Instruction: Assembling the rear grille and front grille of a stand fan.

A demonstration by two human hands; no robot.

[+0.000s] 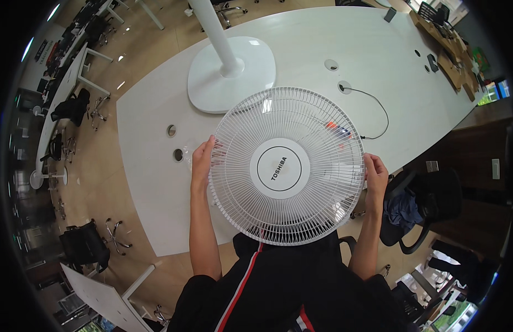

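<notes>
Your left hand (203,161) and right hand (376,172) clasp opposite edges of the white grille (280,168), which spans the gap between them, facing you. Past your grip, leftward, a white stand (208,84) rises from the table (151,138); a thin cable (388,118) curls beyond your right hand

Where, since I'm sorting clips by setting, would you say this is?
Probably an office or shared workroom: there is a large white table with round cable holes, a black wheeled chair, and another white desk nearby.
</notes>
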